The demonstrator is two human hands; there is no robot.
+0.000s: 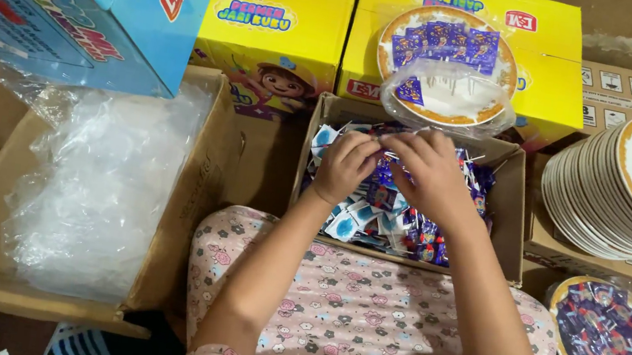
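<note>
Floral-print lap fills lower centre. Above it, left hand and right hand meet over an open carton of wrapped lollipops; fingers pinch sticks, apparently one small bunch, exact count unclear. Bagged plate with sweets sits atop yellow boxes at upper centre. Plate stack right; filled plate lower right; carton of clear bags left.

Purple-wrapped stick candies, heaped in carton
</note>
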